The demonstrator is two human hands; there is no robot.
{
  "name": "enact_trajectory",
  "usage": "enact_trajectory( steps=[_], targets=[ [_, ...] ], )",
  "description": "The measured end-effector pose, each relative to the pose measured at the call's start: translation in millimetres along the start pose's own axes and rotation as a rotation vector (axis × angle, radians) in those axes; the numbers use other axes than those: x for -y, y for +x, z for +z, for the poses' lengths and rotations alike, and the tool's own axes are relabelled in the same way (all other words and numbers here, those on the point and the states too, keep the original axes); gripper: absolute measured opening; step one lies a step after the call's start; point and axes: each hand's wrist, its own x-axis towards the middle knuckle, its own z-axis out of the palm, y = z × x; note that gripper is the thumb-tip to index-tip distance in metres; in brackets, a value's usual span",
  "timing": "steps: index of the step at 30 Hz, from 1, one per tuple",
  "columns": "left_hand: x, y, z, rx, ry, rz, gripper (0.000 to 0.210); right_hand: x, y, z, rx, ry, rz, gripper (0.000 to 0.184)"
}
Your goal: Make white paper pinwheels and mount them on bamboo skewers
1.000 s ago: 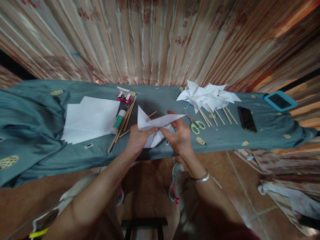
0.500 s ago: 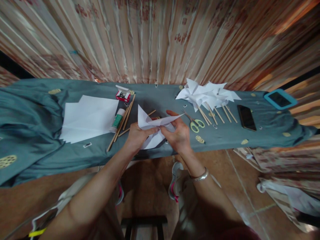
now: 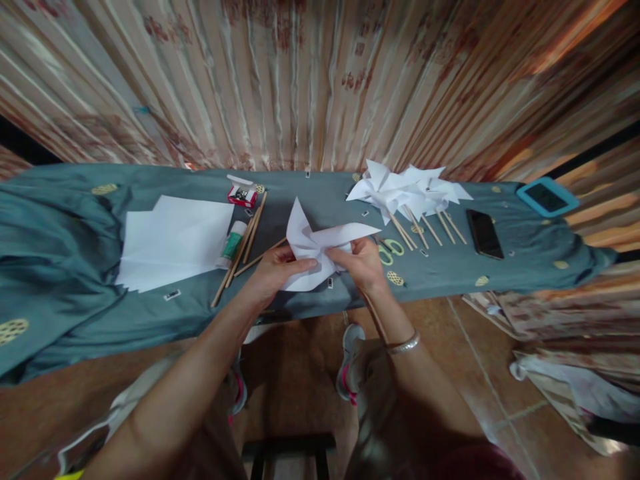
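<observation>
Between my hands is a white paper pinwheel (image 3: 315, 243), its pointed blades folded in toward the centre and facing up at me. My left hand (image 3: 275, 270) grips its left side, thumb lying across the paper. On the right side, my right hand (image 3: 365, 263) pinches it with the thumb pressed near the middle; the fingers behind the paper are hidden. One wooden stick (image 3: 260, 257) lies on the cloth by my left hand. Just beyond my right hand rest green-handled scissors (image 3: 390, 250), their blades partly covered by the paper.
White paper sheets (image 3: 175, 240), a glue stick (image 3: 232, 245), several wooden sticks (image 3: 249, 237) and a red box of small pins (image 3: 243, 193) lie left. To the right are finished pinwheels on sticks (image 3: 405, 187), a black phone (image 3: 485, 233) and a blue-framed device (image 3: 547, 197).
The pinwheel has tilted to show its face, and its blades have spread apart. My right thumb now presses near its centre, and the right fingers have gone behind the paper.
</observation>
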Motion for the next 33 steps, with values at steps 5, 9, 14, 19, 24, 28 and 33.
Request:
enact_trajectory(
  steps=[5,9,14,19,24,28,33],
  targets=[
    [-2.2,2.1,-2.2,-0.010,0.104,-0.009,0.033,2.3,-3.7,1.2,0.065,0.098,0.075,0.027],
    [-5.7,3.0,-3.3,-0.023,0.096,-0.011,0.033,2.1,-3.1,1.7,0.089,0.142,0.121,0.026],
    [-4.9,6.0,-4.2,-0.055,0.116,-0.003,0.038,-2.1,2.4,1.9,0.108,0.127,0.125,0.031],
    [-1.1,11.6,-4.3,-0.114,0.191,0.045,0.041,-13.0,10.3,4.0,0.089,0.093,0.109,0.035],
    [2.0,19.4,-7.1,-0.173,0.232,0.069,0.039,-11.1,13.5,3.8,0.135,0.048,0.090,0.037],
    [7.9,29.6,-13.3,-0.187,0.248,0.118,0.037,-4.5,15.4,3.2,0.199,0.026,0.082,0.033],
    [7.9,33.8,-11.7,-0.262,0.212,0.103,0.040,-7.2,19.4,8.6,0.183,0.046,0.098,0.034]
  ],
)
